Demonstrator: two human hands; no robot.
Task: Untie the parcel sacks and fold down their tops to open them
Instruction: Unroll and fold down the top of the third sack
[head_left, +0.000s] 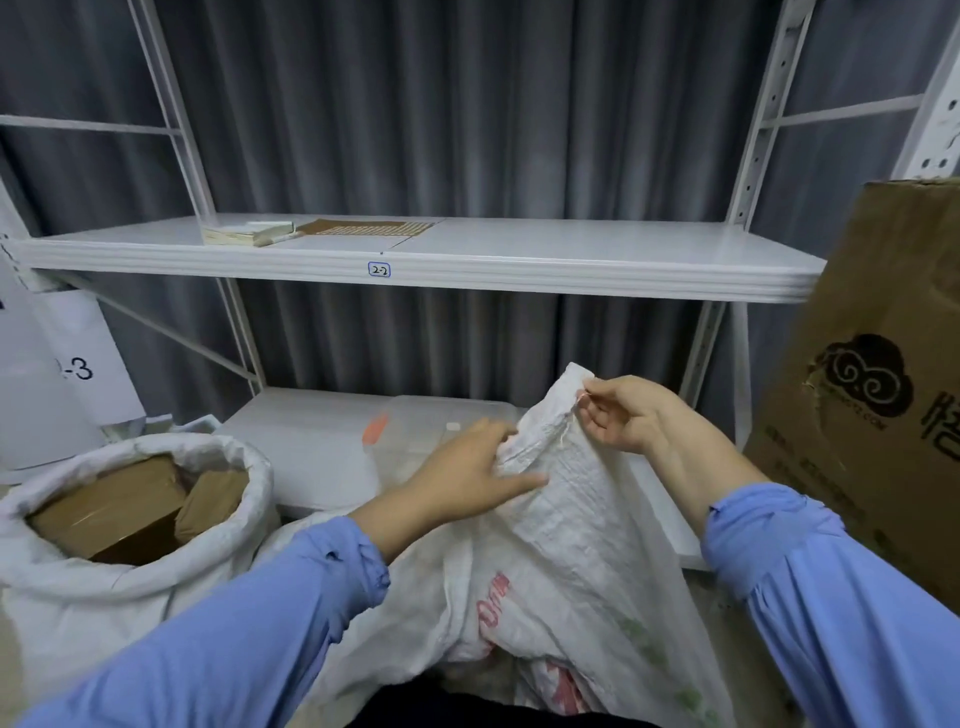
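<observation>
A white woven sack (561, 540) with red and green print stands in front of me, its top gathered into a raised neck. My left hand (467, 475) grips the bunched neck from the left side. My right hand (623, 415) pinches the uppermost corner of the sack between thumb and fingers; a thin bit of string seems to show at the fingertips. To the left stands a second white sack (130, 582), its top rolled down and open, with brown taped parcels (114, 506) showing inside.
A white metal shelf unit (415, 260) labelled 2-2 stands behind, holding a flat packet and a brown sheet. A large cardboard box (872, 374) leans at the right. A white lower shelf with clear plastic boxes (322, 441) lies behind the sacks. Grey curtain at the back.
</observation>
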